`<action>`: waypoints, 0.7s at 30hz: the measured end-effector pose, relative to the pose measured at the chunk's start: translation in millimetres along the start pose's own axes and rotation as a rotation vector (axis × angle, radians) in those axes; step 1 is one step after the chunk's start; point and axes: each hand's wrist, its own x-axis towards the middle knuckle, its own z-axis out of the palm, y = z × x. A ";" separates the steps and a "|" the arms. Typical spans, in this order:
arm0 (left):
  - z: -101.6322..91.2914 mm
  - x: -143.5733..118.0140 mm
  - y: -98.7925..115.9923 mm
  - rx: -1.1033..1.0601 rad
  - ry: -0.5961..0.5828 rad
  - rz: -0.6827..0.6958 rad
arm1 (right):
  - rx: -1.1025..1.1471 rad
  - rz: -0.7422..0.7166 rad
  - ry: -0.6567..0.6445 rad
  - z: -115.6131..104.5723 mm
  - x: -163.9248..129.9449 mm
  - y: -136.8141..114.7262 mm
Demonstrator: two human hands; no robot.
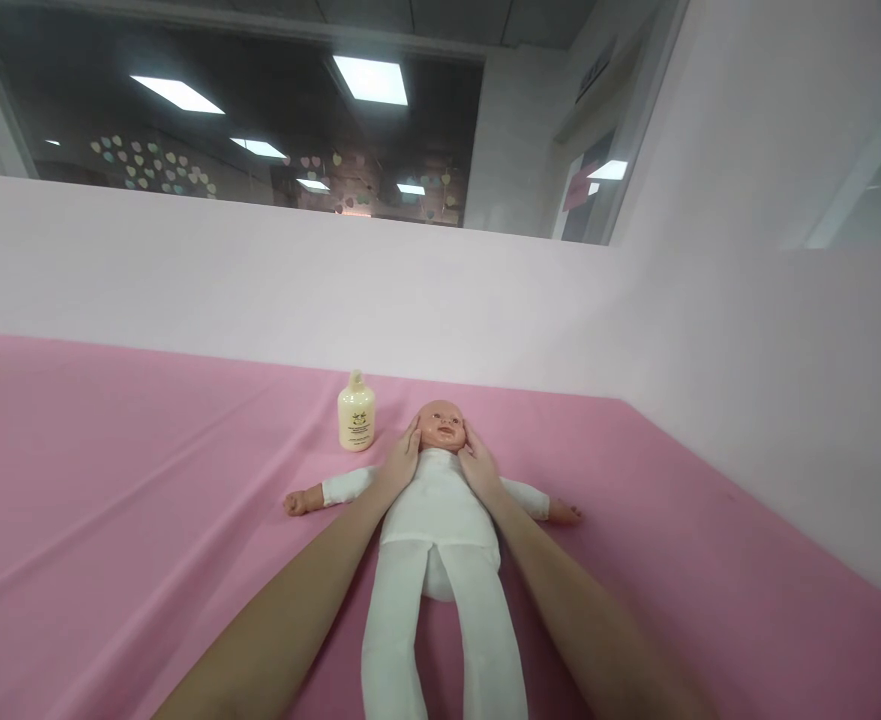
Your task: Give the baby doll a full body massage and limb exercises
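Note:
A baby doll (440,505) in a white suit lies on its back on the pink cloth (147,480), head away from me, arms spread wide. My left hand (399,462) rests against the left side of the doll's head. My right hand (477,462) cups the other side of the head. Both sets of fingers lie flat on the cheeks, so the head sits between my palms. Both forearms run alongside the doll's body.
A small cream lotion bottle (356,412) stands upright just left of the doll's head, close to my left hand. A pale wall (260,280) rises behind the cloth and another closes in on the right. Windows sit above the wall.

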 end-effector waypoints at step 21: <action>6.1 0.7 -7.0 -0.015 0.011 0.006 | -0.046 0.050 -0.061 -1.7 -4.1 -1.8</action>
